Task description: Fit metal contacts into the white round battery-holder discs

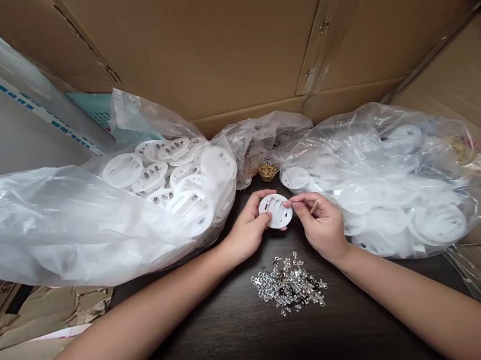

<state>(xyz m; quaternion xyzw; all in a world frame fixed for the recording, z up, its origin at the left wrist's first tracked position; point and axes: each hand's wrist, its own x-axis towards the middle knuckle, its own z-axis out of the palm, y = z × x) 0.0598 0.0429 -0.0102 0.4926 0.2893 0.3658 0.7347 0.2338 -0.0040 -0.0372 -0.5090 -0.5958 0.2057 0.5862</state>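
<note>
My left hand (250, 226) grips a round white plastic battery-holder disc (279, 213) by its left edge, thumb on top and fingers beneath. Slots and small metal parts show on the disc's face. At the disc's right edge, my right hand (323, 226) is closed in a pinch, its fingertips touching or nearly touching the disc. A thin tan stick-like piece (315, 207) pokes out between its fingers; its exact kind is unclear. Below both hands, a loose pile of small shiny metal contact pieces (289, 284) lies on the dark table (218, 320).
To the left, a clear plastic bag (72, 215) spills many similar white discs (123, 170). Another clear bag (391, 190) of discs stands on the right. Between them sits a small heap of gold-coloured pieces (267, 171). Cardboard walls (213, 49) enclose the back and right.
</note>
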